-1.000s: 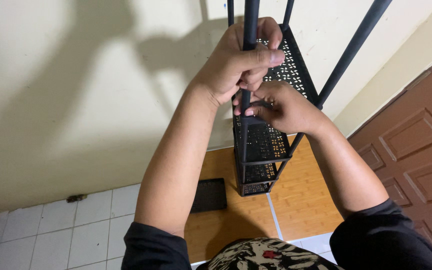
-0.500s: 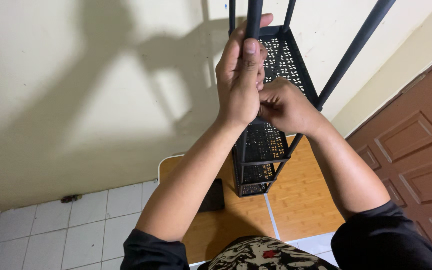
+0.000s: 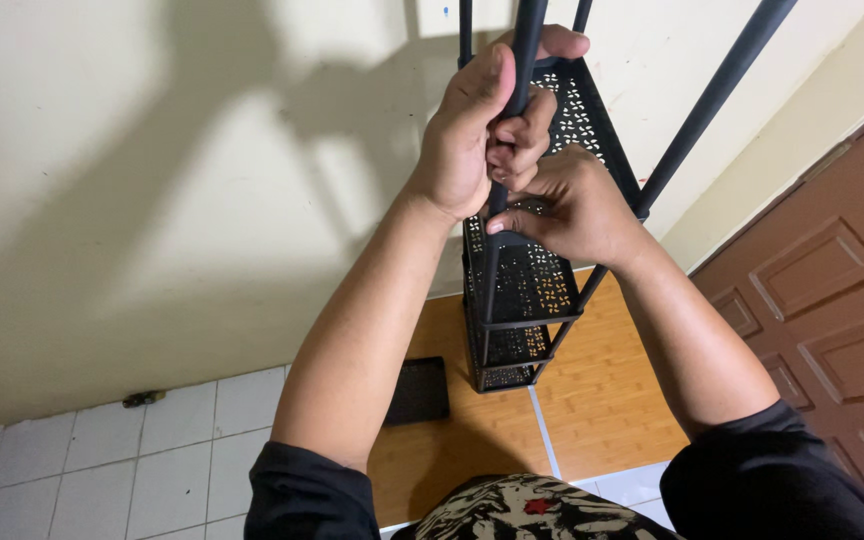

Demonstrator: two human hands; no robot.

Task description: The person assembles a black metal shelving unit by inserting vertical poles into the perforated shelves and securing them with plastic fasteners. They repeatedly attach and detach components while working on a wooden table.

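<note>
Both hands close on the same black upright pole (image 3: 522, 60) of a tall, narrow metal shelf rack (image 3: 527, 285). The left hand (image 3: 477, 140) wraps the pole fully, thumb laid up along its near side and fingers curled round the back, which looks like a steadying hold that keeps the tube upright and in line. Just below it, touching it, the right hand (image 3: 572, 205) pinches with its fingertips (image 3: 500, 224) at the spot where the pole meets the near corner of the top perforated shelf (image 3: 577, 110) (the joint itself is hidden under the fingers, so whether a screw or a connector is being turned cannot be told). That narrow pinch suits fine work at a joint, while the fuller grip above takes the load.

So the pole runs straight through the left grip and carries on down past the right fingertips into the frame. A second pole (image 3: 712, 100) rises at the rack's right side, untouched. The rack stands on the wood-look floor (image 3: 612, 400) against the cream wall (image 3: 152, 200), near the brown panelled door (image 3: 832, 300). A loose black shelf panel (image 3: 419, 390) lies flat on the floor by the rack's left foot, beside the white tiles (image 3: 152, 450).
</note>
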